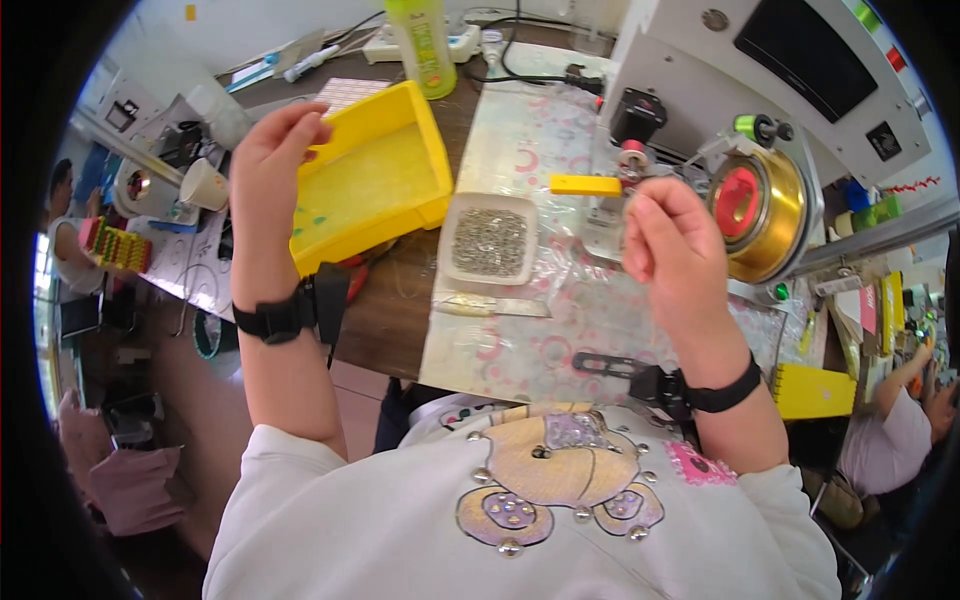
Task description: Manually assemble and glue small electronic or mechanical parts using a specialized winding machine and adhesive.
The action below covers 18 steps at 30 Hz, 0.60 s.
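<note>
My left hand point(278, 148) is raised over the left side of a yellow plastic bin point(440, 172). Its fingers are loosely bent with gaps between the tips, and nothing shows in them. At the right, the thumb and forefinger of my right hand point(672, 240) pinch together beside a small machine head. Whatever they hold is too small to name. Close to those fingertips a yellow bar point(585, 185) sticks out from the machine. Between my hands, a white square dish point(447, 258) contains many small metal pieces point(490, 242).
A knife-like tool point(490, 305) lies in front of the dish. The machine's grey housing point(690, 60) and a gold wire spool point(775, 215) stand at the right. Behind the bin are a green bottle point(420, 50) and a power strip point(460, 45). Other people sit at both sides.
</note>
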Motion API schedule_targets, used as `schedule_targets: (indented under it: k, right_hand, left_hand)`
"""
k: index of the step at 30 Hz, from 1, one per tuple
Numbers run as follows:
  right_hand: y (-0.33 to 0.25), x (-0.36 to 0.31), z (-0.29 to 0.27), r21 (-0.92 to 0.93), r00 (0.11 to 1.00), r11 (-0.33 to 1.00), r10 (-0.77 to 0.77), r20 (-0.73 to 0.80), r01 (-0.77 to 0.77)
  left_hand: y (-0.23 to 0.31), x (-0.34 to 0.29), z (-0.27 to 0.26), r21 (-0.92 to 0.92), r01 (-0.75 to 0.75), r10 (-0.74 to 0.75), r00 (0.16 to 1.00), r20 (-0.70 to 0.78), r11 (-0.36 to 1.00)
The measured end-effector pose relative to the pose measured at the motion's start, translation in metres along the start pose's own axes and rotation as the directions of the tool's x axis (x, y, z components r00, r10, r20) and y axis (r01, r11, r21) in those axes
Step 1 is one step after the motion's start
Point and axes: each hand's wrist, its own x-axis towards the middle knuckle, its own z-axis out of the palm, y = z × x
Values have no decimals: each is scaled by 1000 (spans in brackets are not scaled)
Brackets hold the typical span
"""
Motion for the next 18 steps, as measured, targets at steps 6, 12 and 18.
schedule_targets:
  k: [6, 12, 18]
  right_hand:
    - [0, -7, -8, 36, 1000, 999, 28, 11, -29]
    - [-4, -5, -15, 17, 996, 999, 32, -79, -31]
    - [-5, -5, -16, 22, 996, 999, 36, -82, -34]
  left_hand:
    - [-32, 18, -40, 758, -301, 204, 953, 222, 578]
    - [-25, 15, -39, 728, -186, 146, 982, 119, 660]
    - [-36, 26, -35, 199, -44, 12, 987, 159, 979]
